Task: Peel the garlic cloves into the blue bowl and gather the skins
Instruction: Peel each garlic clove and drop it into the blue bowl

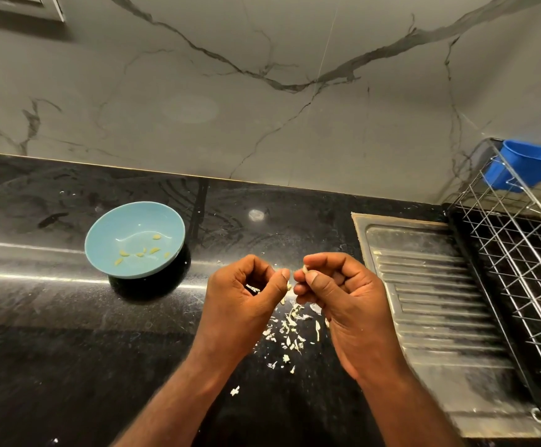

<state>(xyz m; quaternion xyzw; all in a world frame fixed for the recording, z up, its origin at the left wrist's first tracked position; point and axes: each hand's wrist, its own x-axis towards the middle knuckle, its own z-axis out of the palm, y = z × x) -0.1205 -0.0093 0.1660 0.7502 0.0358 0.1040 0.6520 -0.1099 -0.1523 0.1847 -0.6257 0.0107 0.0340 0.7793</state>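
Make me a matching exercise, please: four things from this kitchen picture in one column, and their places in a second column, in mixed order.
Things
1. peeled cloves
2. garlic skins
3. clove being peeled
4. blue tub

Places
a. at the far end of the wire rack
b. inside the blue bowl
c. pinched in the right hand
d. scattered on the black counter

Pairs: 1-b, 2-d, 3-c, 4-a

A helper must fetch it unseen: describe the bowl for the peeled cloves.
On the black countertop, left of the steel drainboard, sits a shallow pale blue bowl. It holds a few yellowish peeled cloves, unlike the darker blue tub on the wire rack at far right.
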